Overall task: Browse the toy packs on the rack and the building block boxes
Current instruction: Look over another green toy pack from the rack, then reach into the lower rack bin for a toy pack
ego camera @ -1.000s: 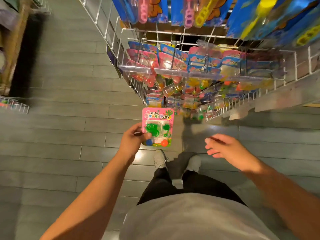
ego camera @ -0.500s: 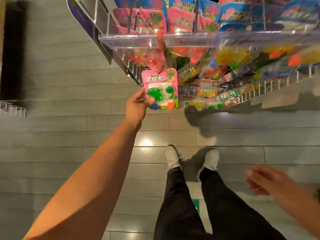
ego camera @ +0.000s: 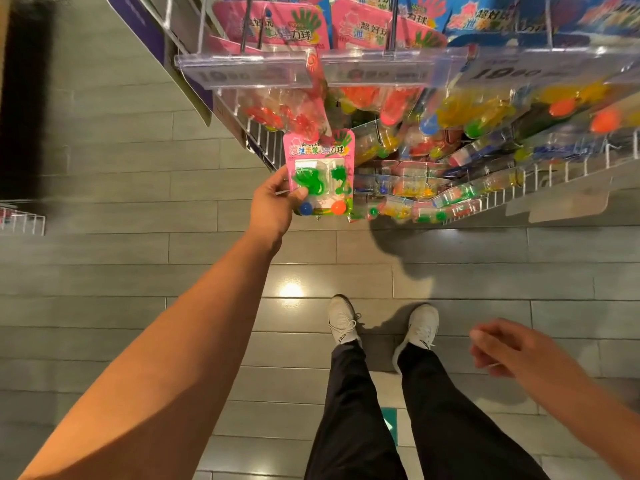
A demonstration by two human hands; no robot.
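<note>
We hold our left hand [ego camera: 273, 206] out toward eleven o'clock, its thumb pressed on the front of a pink toy pack [ego camera: 320, 173] and the fingers curled behind its left edge, so the pack stands upright just off the hand's right side, close beneath the rack [ego camera: 485, 202]. Through its clear blister we see green hand-shaped toys, a blue ball and an orange ball; the header carries Chinese characters we cannot fully read, ending in 力球. Above it, at twelve o'clock, more pink packs [ego camera: 277, 26] with the same green-hand print hang on hooks behind clear price strips [ego camera: 246, 69] reading roughly "19" followed by blurred digits; blue packs [ego camera: 519, 19] hang further right, toward one o'clock. Below, our white shoes [ego camera: 343, 322] stand on the grey plank floor [ego camera: 104, 168]. At four o'clock, well apart from the pack, our right hand [ego camera: 512, 351] hangs with fingers loosely curled and nothing in it.
</note>
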